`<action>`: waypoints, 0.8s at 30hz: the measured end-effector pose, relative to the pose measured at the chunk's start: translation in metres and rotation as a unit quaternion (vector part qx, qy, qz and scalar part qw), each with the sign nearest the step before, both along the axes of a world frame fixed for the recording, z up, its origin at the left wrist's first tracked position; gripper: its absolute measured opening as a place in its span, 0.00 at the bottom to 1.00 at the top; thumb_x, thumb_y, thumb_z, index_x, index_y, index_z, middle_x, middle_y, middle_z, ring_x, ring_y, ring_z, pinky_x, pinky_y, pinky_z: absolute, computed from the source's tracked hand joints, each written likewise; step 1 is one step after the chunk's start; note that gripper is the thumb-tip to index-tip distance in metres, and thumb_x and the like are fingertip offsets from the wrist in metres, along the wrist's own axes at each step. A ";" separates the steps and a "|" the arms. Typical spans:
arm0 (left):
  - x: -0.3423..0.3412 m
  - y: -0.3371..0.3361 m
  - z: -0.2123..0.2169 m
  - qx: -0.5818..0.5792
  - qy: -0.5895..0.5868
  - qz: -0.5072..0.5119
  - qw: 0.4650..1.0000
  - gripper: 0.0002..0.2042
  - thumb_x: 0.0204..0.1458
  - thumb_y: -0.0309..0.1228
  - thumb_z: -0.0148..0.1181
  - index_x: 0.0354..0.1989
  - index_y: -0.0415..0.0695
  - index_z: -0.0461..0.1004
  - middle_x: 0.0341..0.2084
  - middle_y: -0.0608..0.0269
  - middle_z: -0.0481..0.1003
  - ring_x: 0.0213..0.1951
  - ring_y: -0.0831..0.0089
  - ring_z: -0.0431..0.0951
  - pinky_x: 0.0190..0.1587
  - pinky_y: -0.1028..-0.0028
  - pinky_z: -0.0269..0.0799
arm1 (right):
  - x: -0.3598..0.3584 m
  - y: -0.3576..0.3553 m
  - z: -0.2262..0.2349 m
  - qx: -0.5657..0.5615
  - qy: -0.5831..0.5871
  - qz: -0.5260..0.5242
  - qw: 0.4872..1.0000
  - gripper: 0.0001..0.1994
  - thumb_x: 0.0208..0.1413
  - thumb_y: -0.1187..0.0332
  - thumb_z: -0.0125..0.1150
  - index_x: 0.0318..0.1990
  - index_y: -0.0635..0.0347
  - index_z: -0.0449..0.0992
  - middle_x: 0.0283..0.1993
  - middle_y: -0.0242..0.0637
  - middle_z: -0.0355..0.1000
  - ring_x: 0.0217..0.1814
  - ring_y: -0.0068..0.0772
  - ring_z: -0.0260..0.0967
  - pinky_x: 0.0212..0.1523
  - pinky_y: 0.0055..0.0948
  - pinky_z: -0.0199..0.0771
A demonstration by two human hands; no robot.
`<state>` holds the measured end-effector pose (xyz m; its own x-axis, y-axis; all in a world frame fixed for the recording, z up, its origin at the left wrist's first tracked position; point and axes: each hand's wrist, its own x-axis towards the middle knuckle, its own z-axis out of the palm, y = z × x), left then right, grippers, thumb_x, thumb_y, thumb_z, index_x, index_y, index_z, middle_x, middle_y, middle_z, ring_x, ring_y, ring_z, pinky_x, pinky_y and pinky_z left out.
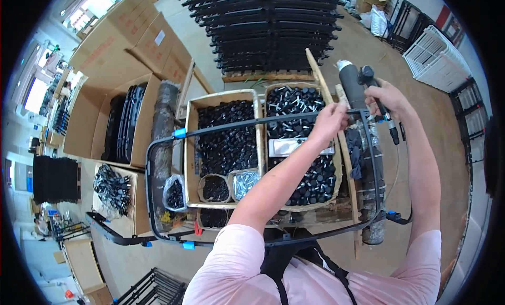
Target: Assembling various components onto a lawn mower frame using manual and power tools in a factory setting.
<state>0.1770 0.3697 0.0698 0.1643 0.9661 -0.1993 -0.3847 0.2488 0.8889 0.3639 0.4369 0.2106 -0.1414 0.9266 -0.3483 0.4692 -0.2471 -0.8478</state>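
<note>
Though slender, a black frame (231, 126); rectangular, round-cornered.

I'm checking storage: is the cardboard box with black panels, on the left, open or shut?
Open: the cardboard box is uncovered, and black panels show inside.

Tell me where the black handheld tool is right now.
In the head view's upper right, the black handheld tool is gripped in the person's right hand, beside the upper right corner of the black tubular frame.
</note>
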 end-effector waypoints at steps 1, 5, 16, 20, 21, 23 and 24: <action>-0.019 -0.013 -0.004 -0.027 -0.055 -0.013 0.998 0.26 0.71 0.53 0.52 0.51 0.37 0.75 0.31 0.65 0.76 0.29 0.76 0.76 0.35 0.75 0.76 | -0.014 -0.013 -0.003 0.034 -0.044 0.034 0.998 0.19 0.54 0.61 0.66 0.47 0.67 0.75 0.28 0.37 0.75 0.21 0.26 0.73 0.20 0.25 0.73; -0.089 -0.041 -0.014 0.072 0.182 0.145 0.970 0.28 0.71 0.54 0.51 0.57 0.36 0.72 0.40 0.59 0.78 0.36 0.74 0.78 0.40 0.71 0.78 | -0.105 -0.071 -0.021 -0.008 -0.058 0.123 0.991 0.19 0.58 0.59 0.64 0.48 0.67 0.77 0.29 0.34 0.76 0.18 0.22 0.71 0.19 0.25 0.71; -0.241 0.004 0.011 0.116 0.088 0.030 0.989 0.24 0.66 0.53 0.59 0.36 0.40 0.81 0.29 0.68 0.76 0.33 0.78 0.72 0.39 0.72 0.70 | -0.290 -0.087 -0.029 -0.004 -0.232 0.159 0.960 0.16 0.54 0.61 0.60 0.36 0.70 0.80 0.27 0.42 0.81 0.22 0.33 0.79 0.32 0.33 0.81; -0.248 0.018 0.007 0.108 0.066 0.029 0.991 0.22 0.65 0.50 0.60 0.35 0.41 0.81 0.28 0.68 0.76 0.33 0.78 0.72 0.38 0.72 0.69 | -0.300 -0.078 -0.030 -0.010 -0.254 0.142 0.957 0.17 0.54 0.60 0.60 0.38 0.69 0.80 0.29 0.43 0.82 0.23 0.33 0.80 0.32 0.34 0.80; -0.248 0.020 0.007 0.103 0.061 0.026 0.992 0.21 0.65 0.49 0.60 0.35 0.41 0.81 0.28 0.69 0.76 0.32 0.78 0.71 0.38 0.72 0.69 | -0.300 -0.076 -0.031 -0.005 -0.256 0.142 0.956 0.17 0.54 0.60 0.60 0.39 0.70 0.80 0.29 0.43 0.82 0.23 0.33 0.80 0.31 0.34 0.80; -0.244 0.022 0.005 0.107 0.054 0.031 0.992 0.21 0.65 0.50 0.60 0.35 0.41 0.80 0.28 0.69 0.75 0.32 0.78 0.71 0.37 0.72 0.69 | -0.300 -0.073 -0.034 -0.003 -0.256 0.134 0.957 0.17 0.54 0.60 0.60 0.39 0.70 0.80 0.28 0.43 0.82 0.23 0.33 0.80 0.29 0.35 0.78; -0.243 0.022 0.005 0.110 0.050 0.039 0.992 0.21 0.65 0.50 0.60 0.35 0.41 0.80 0.28 0.69 0.75 0.32 0.78 0.71 0.37 0.72 0.69 | -0.298 -0.072 -0.036 -0.007 -0.253 0.135 0.958 0.17 0.54 0.60 0.60 0.39 0.69 0.80 0.28 0.43 0.82 0.23 0.33 0.80 0.29 0.34 0.78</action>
<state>-0.0655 0.3919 0.0743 0.0779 0.9969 0.0056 -0.3013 0.0182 0.9533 0.0660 0.3650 0.1748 -0.1858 0.8747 -0.4476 0.8678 -0.0675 -0.4922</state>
